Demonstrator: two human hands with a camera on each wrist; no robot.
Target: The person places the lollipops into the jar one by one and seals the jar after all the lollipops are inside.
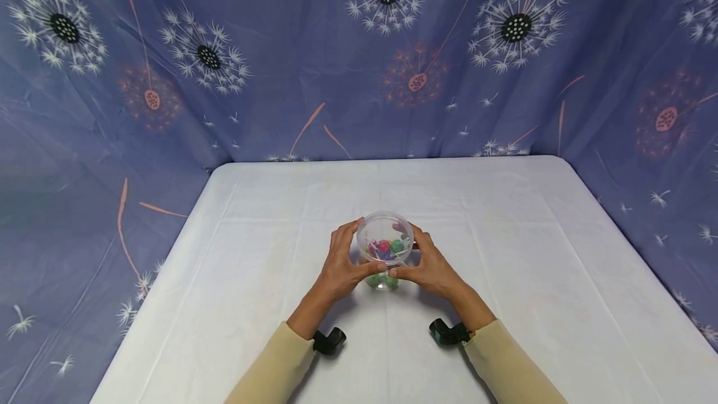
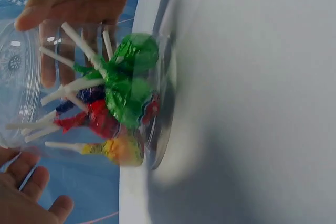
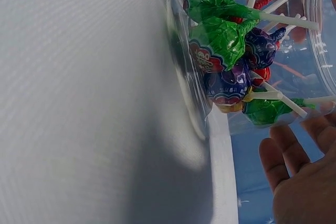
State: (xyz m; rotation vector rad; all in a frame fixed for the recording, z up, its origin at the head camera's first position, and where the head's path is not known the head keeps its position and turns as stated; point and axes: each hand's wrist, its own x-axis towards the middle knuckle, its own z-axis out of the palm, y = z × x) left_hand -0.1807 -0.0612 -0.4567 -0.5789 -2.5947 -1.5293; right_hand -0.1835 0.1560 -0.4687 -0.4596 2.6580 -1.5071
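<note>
A clear plastic jar (image 1: 386,220) is upright between both hands near the middle of the table. Through its wall show several lollipops (image 2: 128,98) with white sticks, wrapped in green, red, purple and yellow. My left hand (image 1: 341,270) grips the jar's left side, its thumb across the near front below the rim. From the right, my right hand (image 1: 429,267) holds the opposite side, the thumbs nearly meeting. In the right wrist view, green and purple lollipops (image 3: 220,43) lie near the jar's base. Whether the base touches the cloth, or a lid is on, I cannot tell.
A white cloth (image 1: 269,248) with fold creases covers the table. Behind and at both sides hangs a blue curtain (image 1: 314,67) with dandelion prints. Black wrist cameras (image 1: 330,341) sit on both wrists, just past the beige sleeves (image 1: 275,363).
</note>
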